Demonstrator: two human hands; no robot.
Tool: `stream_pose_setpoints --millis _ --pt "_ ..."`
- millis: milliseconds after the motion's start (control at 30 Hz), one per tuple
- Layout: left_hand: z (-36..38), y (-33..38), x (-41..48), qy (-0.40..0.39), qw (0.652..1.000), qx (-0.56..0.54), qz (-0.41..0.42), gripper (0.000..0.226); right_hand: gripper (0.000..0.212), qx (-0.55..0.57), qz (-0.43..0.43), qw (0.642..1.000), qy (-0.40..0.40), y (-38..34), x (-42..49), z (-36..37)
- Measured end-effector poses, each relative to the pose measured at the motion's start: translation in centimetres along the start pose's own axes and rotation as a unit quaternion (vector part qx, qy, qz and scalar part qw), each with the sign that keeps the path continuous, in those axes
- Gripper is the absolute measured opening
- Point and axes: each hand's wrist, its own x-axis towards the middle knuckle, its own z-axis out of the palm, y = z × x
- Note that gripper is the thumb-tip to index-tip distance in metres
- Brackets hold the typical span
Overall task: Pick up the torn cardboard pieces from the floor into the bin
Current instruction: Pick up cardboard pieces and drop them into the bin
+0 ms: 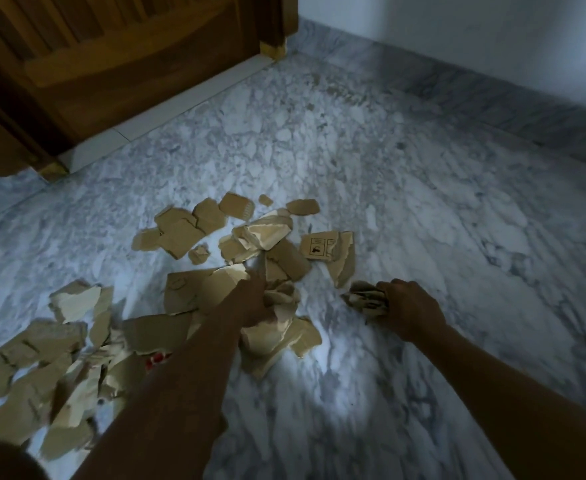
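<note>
Several torn brown cardboard pieces (187,230) lie scattered over the marble floor (388,188), in a far cluster, a middle heap (277,334) and a near-left heap (42,368). My left hand (253,299) reaches into the middle heap, fingers closed around crumpled cardboard scraps (281,299). My right hand (409,310) is to the right, low over the floor, closed on a small wad of torn cardboard (366,297). One piece with printed symbols (319,247) lies just beyond my hands. No bin is in view.
A brown wooden door (111,64) with a pale threshold (167,112) stands at the back left. A white wall (457,36) with a marble skirting runs along the back right. A dark rounded shape, perhaps my knee (4,460), fills the bottom-left corner.
</note>
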Motion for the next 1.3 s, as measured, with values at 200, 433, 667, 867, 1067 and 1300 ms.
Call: stream_pose_setpoints --millis 200,433,667,867,1067,1300 --pt "-2.6 0.3 -2.1 0.049 0.996 -0.056 0.047 0.055 0.045 0.149 0.052 0.986 -0.057 -0.5 -0.8 -2.2" --pt "-5.9 -1.3 -5.5 0.105 0.986 -0.126 0.034 0.066 0.045 0.204 -0.035 0.962 -0.176 -5.8 -1.1 -1.8" --pt "-6.3 -5.2 -9.7 0.144 0.984 -0.098 -0.033 0.092 0.063 0.055 -0.172 0.964 -0.193 -15.1 0.2 2.1" --pt "-5.8 -7.2 -11.4 0.077 0.992 -0.050 -0.085 0.028 0.049 0.015 -0.217 0.961 -0.173 -16.6 0.0 2.7" --pt "-6.0 -5.4 -10.2 0.028 0.997 -0.049 -0.060 0.027 0.074 0.171 -0.172 0.950 -0.197 -12.9 -0.4 -1.4" --pt "-1.6 1.9 -6.1 -0.092 0.995 -0.024 -0.002 0.037 0.042 -0.001 -0.044 0.993 -0.114 -3.7 0.0 -7.1"
